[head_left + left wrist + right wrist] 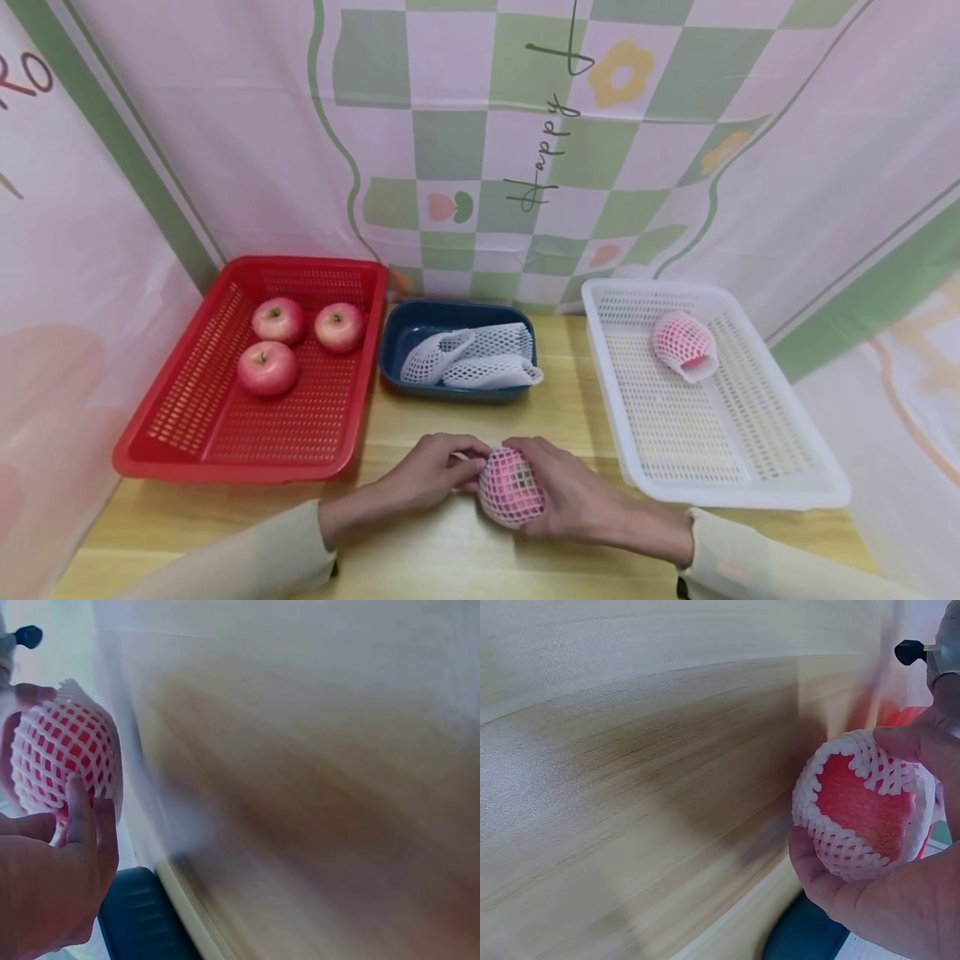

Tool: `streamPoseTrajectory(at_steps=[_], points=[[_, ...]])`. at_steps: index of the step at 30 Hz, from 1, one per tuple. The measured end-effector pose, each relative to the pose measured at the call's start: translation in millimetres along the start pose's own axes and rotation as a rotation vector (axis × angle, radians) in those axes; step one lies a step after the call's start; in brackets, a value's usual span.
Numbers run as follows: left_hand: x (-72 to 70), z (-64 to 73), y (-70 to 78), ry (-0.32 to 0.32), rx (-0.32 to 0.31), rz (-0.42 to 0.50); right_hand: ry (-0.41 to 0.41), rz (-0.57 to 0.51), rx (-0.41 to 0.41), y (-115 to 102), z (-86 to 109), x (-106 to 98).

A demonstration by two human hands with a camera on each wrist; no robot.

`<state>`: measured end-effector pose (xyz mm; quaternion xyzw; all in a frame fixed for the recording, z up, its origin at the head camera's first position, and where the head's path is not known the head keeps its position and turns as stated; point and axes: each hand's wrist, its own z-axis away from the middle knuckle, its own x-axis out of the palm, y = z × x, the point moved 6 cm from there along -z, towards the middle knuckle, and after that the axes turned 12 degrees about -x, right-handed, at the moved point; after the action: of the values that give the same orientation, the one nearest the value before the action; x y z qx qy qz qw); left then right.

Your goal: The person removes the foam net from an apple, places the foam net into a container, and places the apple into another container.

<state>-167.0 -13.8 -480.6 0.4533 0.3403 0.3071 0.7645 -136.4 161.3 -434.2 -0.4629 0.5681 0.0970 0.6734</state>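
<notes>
Pink round apple in a white foam net: It is sitting between two hands, in front of a dark blue plastic tub. I cannot tell if it is touching the table. A big gap in its net is showing red skin.
Right hand: It is holding the apple, with thumb and fingers curling round one side.
Left hand: It is pinching the other side, its thumb and fingers coming close together.
Blue tub: White foam nets are lying in it, and one end is poking over the edge.
Red plastic basket: On the left, it is holding three bare pink-red apples.
White plastic basket: On the right, it is holding another apple in a net.
Light wood table: It is carrying the tub and both baskets.
Green-checked cloth: It is hanging behind.
</notes>
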Motion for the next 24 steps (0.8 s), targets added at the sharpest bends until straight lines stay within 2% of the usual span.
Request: streamPoseTrajectory(at_steps=[13,24], points=[[-0.4,-3.3,-4.2,-0.089,-0.048,0.065,0.012,0.005,-0.056,-2.0,1.9,-0.6],[-3.5,-3.2,-6.2,-0.084,-0.024,0.078,0.020,0.004,-0.057,-4.3,-0.4,-4.6]])
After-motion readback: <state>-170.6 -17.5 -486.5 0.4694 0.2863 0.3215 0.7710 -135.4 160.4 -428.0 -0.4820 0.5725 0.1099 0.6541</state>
